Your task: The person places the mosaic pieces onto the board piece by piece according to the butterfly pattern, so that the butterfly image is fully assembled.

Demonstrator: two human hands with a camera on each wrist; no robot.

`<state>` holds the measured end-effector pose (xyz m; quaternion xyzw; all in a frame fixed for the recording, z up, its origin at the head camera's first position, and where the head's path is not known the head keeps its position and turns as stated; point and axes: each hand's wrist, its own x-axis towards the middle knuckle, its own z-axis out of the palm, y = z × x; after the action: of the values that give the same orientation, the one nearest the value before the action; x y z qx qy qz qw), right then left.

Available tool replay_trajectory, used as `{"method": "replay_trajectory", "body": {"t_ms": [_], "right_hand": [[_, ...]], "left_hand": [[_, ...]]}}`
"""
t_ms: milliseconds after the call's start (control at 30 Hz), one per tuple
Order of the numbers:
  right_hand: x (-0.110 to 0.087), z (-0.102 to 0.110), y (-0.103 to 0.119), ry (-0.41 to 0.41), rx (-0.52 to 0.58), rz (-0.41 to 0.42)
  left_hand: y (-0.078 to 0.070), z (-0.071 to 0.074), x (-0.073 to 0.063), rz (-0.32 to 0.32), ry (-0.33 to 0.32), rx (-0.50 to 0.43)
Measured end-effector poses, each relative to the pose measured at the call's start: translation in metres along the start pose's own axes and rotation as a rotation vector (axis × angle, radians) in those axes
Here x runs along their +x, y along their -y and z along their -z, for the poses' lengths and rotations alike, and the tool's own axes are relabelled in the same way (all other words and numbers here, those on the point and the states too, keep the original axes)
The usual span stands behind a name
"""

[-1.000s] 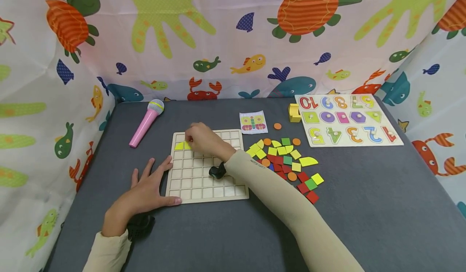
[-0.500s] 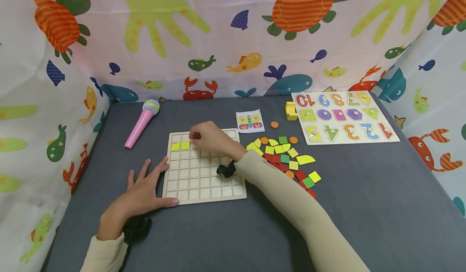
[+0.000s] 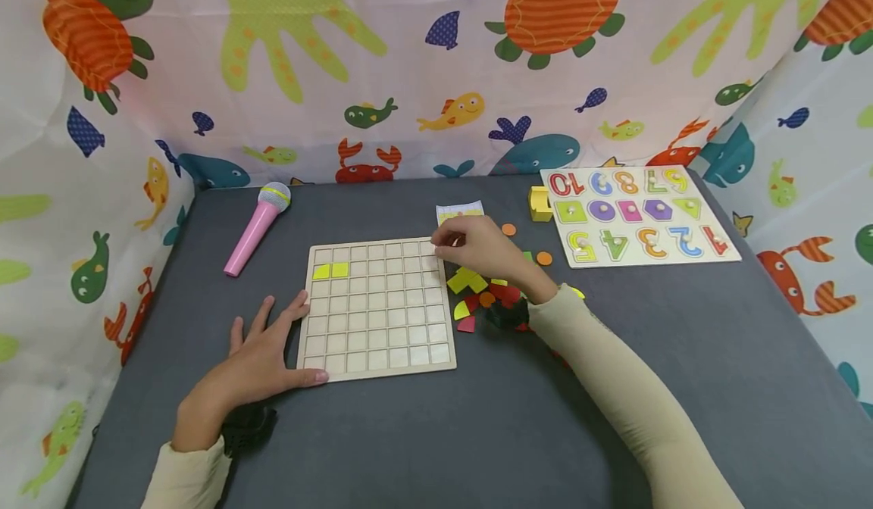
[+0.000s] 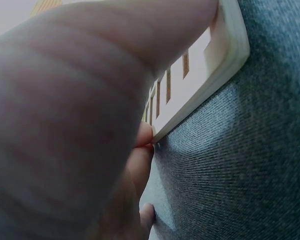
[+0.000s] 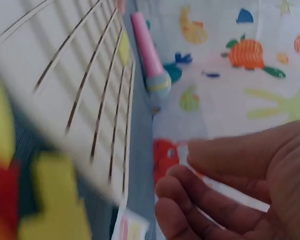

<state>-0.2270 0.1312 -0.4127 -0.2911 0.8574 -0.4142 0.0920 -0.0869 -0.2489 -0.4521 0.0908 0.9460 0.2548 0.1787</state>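
Observation:
A wooden grid board (image 3: pixel 378 335) lies on the grey cloth. Two yellow square tiles (image 3: pixel 330 270) sit side by side in its second row, at the left end. My left hand (image 3: pixel 252 373) is spread at the board's left side, thumb on the near left corner and index fingertip at the left edge. The left wrist view shows the thumb large over the board (image 4: pixel 202 75). Over the board's far right corner hovers my right hand (image 3: pixel 484 251), its fingers loosely bent. Between thumb and fingers nothing shows in the right wrist view. Under it lies a pile of coloured tiles (image 3: pixel 466 280), partly hidden.
A small picture card (image 3: pixel 450 210) lies behind the right hand, partly covered. Orange discs (image 3: pixel 543 258) lie nearby. A number puzzle board (image 3: pixel 634 217) and a yellow block (image 3: pixel 539 204) stand back right; a pink toy microphone (image 3: pixel 254 232) lies back left. A patterned curtain encloses the table.
My right hand has left the two yellow tiles and moved right across the board toward the tile pile. The left hand stays at the board. The head view has shifted slightly.

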Motion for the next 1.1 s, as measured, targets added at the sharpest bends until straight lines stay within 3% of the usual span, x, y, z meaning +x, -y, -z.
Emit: {"method": "replay_trajectory", "body": {"t_ms": [233, 433, 767, 1100], "right_hand": [[-0.034, 0.029, -0.024, -0.018, -0.049, -0.071], [-0.051, 0.045, -0.042, -0.010, -0.087, -0.094], [-0.059, 0.050, -0.056, 0.004, -0.254, -0.157], [-0.060, 0.043, -0.060, -0.004, -0.367, -0.146]], "left_hand": [[0.001, 0.002, 0.000, -0.008, 0.009, -0.004], [0.001, 0.003, 0.000, -0.013, 0.015, -0.004], [0.000, 0.003, 0.000, -0.024, 0.015, -0.019], [-0.001, 0.002, 0.000, -0.018, 0.016, -0.021]]}}
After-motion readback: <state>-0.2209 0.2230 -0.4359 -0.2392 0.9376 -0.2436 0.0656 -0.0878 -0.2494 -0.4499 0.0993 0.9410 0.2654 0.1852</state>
